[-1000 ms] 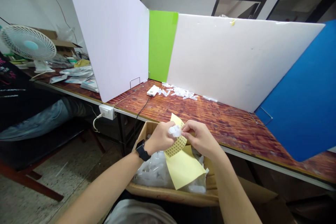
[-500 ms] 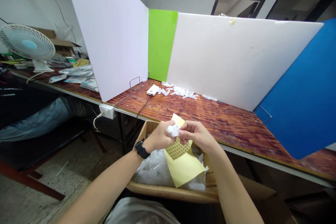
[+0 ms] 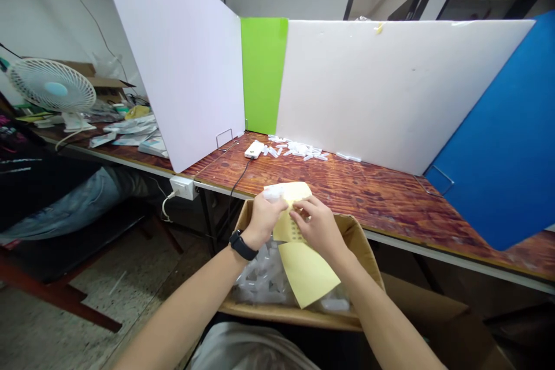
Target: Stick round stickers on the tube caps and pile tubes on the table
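Holding a yellow sheet (image 3: 307,273) over a cardboard box (image 3: 356,238)

Our left hand (image 3: 263,221) has its fingers clamped on a small white plastic piece (image 3: 272,193) at the sheet's top edge. Our right hand (image 3: 318,226) pinches the sheet, fingers together. A bag of white plastic bits (image 3: 260,277) lies in the box below.

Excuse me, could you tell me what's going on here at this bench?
A person's left hand holds a small white piece at a yellow sheet, which their right hand also pinches. Both are above a cardboard box of bagged white pieces. More white pieces lie on the table.
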A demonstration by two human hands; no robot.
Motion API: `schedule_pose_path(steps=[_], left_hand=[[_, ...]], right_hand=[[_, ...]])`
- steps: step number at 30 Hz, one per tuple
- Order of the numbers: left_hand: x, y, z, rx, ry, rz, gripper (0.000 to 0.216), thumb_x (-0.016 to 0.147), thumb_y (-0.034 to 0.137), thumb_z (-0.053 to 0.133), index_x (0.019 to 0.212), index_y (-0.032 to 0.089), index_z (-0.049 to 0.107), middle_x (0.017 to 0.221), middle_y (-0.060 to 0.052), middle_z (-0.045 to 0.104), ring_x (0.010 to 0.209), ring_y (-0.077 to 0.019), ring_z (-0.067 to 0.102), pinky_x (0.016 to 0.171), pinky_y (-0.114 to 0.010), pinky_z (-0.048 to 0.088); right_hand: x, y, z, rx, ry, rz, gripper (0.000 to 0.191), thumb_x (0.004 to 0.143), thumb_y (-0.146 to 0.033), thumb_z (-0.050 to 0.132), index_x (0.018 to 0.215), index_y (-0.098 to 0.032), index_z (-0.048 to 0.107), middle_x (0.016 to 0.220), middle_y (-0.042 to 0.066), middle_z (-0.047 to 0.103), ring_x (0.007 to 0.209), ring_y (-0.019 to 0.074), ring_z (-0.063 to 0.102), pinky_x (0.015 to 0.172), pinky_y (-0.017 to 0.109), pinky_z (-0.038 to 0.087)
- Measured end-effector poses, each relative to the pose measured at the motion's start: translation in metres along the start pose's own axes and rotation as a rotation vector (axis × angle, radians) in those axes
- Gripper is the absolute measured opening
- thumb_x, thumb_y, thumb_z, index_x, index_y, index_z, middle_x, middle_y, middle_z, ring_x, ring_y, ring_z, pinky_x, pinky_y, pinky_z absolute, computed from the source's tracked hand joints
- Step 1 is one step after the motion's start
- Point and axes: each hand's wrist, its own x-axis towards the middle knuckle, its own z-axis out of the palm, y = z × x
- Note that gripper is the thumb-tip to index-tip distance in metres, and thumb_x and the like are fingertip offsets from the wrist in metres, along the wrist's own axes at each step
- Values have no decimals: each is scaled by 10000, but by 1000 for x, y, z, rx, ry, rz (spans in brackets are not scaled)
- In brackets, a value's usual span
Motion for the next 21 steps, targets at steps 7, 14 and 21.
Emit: schedule_pose_path(steps=[7,14,21], left_hand=[[-5,-5,7,-151,133,-39,275,519,72,589,792,103,600,842,-54,654,727,-163,603,709,-297,479],[-7,-9,10,-160,165,-85,260,511,69,585,768,101,607,805,-46,655,699,-163,603,681,-292,482],[-7,-5,12,-212,173,-122,245,503,67,590,743,112,600,799,-38,653,683,-157,601,665,-276,482]], right_hand=[[-3,-7,12,-135,41,44,165,805,-171,460,765,-159,620,755,74,570,703,186,533,651,291,414],[-1,0,15,-61,109,106,123,763,-143,494,710,-162,604,721,54,584,660,173,536,629,285,408],[-1,2,20,-40,159,139,98,762,-156,493,765,-162,591,778,62,581,685,176,535,635,291,417]])
